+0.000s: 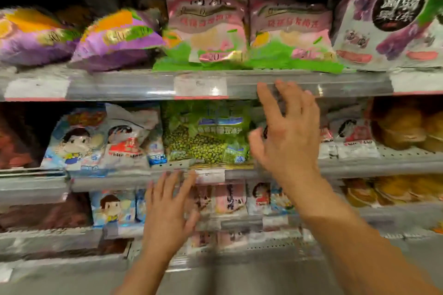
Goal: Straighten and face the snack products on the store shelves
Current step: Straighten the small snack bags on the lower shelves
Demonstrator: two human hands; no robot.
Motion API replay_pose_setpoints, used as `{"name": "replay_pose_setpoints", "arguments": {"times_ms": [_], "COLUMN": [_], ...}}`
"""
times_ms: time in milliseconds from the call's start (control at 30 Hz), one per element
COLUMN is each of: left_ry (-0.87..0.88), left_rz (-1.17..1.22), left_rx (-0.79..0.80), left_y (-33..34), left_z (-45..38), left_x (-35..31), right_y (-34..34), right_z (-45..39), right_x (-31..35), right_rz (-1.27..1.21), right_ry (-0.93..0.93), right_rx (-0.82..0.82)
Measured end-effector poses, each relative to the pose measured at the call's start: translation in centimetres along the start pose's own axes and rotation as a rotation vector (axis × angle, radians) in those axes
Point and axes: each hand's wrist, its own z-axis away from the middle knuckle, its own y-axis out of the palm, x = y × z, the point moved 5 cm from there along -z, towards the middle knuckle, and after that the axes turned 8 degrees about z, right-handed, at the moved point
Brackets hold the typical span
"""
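Snack bags fill three shelves in front of me. A green bag with a bean picture point(207, 133) stands upright in the middle shelf. My right hand point(286, 127) is raised just right of it with fingers spread, holding nothing. My left hand point(169, 211) hovers lower, fingers spread, in front of the middle shelf's front rail point(107, 181) and the pink bags point(229, 199) below. Two pink-and-green bags point(207, 29) stand on the top shelf. Whether either hand touches a bag is unclear through the blur.
Purple-and-orange bags point(115, 36) lie tilted on the top shelf at left, a large grape-print bag point(393, 12) at right. White-blue cartoon bags point(79, 141) lean at middle left. Orange packs point(405, 124) sit at far right. Price-tag rails point(200, 85) front each shelf.
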Motion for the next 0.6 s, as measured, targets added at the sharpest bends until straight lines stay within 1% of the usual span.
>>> {"name": "replay_pose_setpoints", "arguments": {"times_ms": [67,133,200,300,400,467,500,567,600], "left_ry": [0.067,0.097,0.092,0.05,0.018,0.03,0.029,0.03,0.024], "left_rz": [-0.032,-0.081,-0.104,-0.108,-0.132,-0.149,-0.159,-0.163,-0.145], "left_rx": [-0.063,-0.087,-0.1,-0.065,-0.018,0.01,0.004,-0.019,-0.034], "left_y": [1.8,3.3,4.2,3.9,2.9,2.7,2.8,3.1,3.3], "left_z": [-0.6,-0.5,-0.3,-0.1,0.4,0.6,0.6,0.5,0.5], "left_x": [0.7,1.4,1.6,0.7,0.5,0.4,0.5,0.5,0.4], "right_y": [0.6,0.7,0.7,0.6,0.0,0.9,1.9,4.6,5.7], "right_z": [0.2,0.4,0.8,1.1,3.7,7.7,9.9,13.7,14.9], "right_x": [-0.6,-0.9,-0.7,-0.4,-1.6,-3.9,-5.5,-9.2,-11.2], "right_rz": [0.016,0.037,0.062,0.024,-0.193,-0.341,-0.37,-0.331,-0.295], "right_ry": [-0.011,-0.024,-0.023,-0.013,0.022,0.103,0.151,0.245,0.299], "right_rx": [-0.07,-0.125,-0.126,-0.047,0.002,0.073,0.139,0.266,0.287]}}
